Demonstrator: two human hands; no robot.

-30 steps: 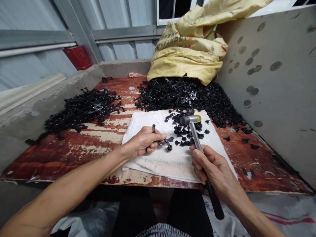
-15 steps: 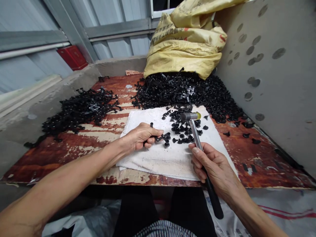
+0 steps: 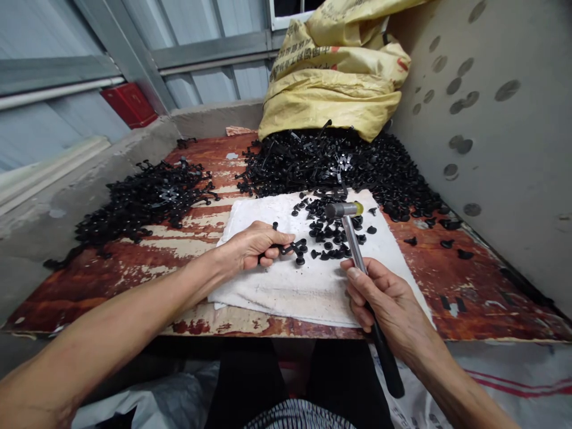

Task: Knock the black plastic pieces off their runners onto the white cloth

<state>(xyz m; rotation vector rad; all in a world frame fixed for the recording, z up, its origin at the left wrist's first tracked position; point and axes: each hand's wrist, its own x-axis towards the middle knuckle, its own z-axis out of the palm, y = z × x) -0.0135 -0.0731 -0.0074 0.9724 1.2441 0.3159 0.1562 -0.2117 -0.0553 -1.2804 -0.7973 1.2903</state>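
Observation:
My left hand (image 3: 260,245) is closed around a black jointed part (image 3: 292,247) with round knobs, whose ends stick out past the thumb and fingers over a white cloth (image 3: 277,291). In my right hand (image 3: 379,295) is a hammer (image 3: 355,241) with a metal shank, a dark grip and a head that is grey on one side and yellow on the other. The fingers wrap the handle where shank and grip meet. Several small black knobbed pieces (image 3: 328,245) lie loose on the cloth, behind and below the hammer head.
A big heap of black parts (image 3: 313,164) spills from a yellow sack (image 3: 330,107) at the back. Another pile of jointed black parts (image 3: 147,196) lies on the left of the worn red tabletop (image 3: 129,262). A pale spotted panel (image 3: 500,155) borders the right side.
Both hands keep their grips and hardly move. The whole view shifts very slightly.

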